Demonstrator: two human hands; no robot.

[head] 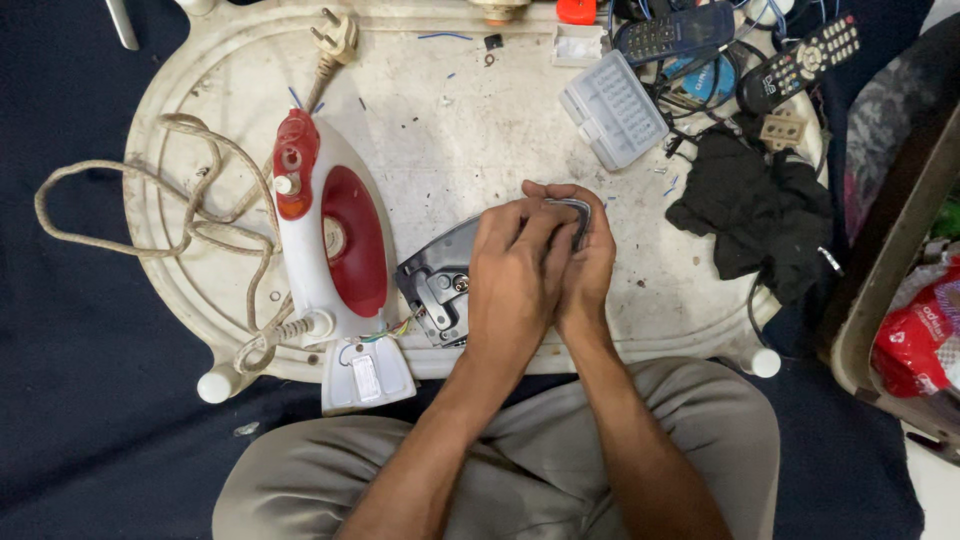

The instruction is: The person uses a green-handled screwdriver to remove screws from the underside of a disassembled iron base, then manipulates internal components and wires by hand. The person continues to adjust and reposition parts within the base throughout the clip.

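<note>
Clothes iron already apart. Red-and-white plastic iron housing [330, 240] lies left on the worn white oval tray table [440, 140], braided cord loose, coloured wires [392, 332] bared at its heel. Grey metal soleplate [440, 285] sits at the near edge, centre. Left hand [515, 275] and right hand [588, 262] clamp together over its tip. Reassembly not begun; grey screw box [612, 108] waits far right.

Under the fingers [530, 225] of the left hand [515, 275], the soleplate [440, 285] is showing dull grey metal. Left of the fingers, the iron body [335, 245] is gleaming in glossy white and red plastic, trailing a rough woven cloth cord [130, 235]. Right of them, a matt black cloth [755, 210] is lying on the scuffed plastic tray [440, 130].
</note>
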